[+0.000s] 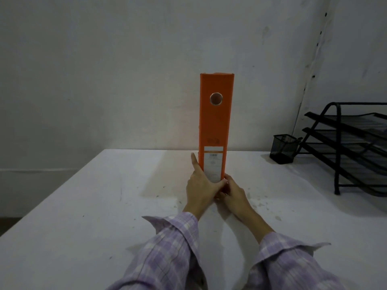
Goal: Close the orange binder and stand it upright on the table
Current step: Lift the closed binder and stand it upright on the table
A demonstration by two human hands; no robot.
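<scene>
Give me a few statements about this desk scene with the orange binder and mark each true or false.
1. The orange cardboard lever-arch binder stands upright, spine toward the camera. True.
2. It lies open and flat on the white table. False: it is closed and standing.
3. The left hand and right hand both touch its lower end. True.
4. The black mesh pen cup sits left of the binder. False: it is to the right, beside the black wire tray rack.
</scene>
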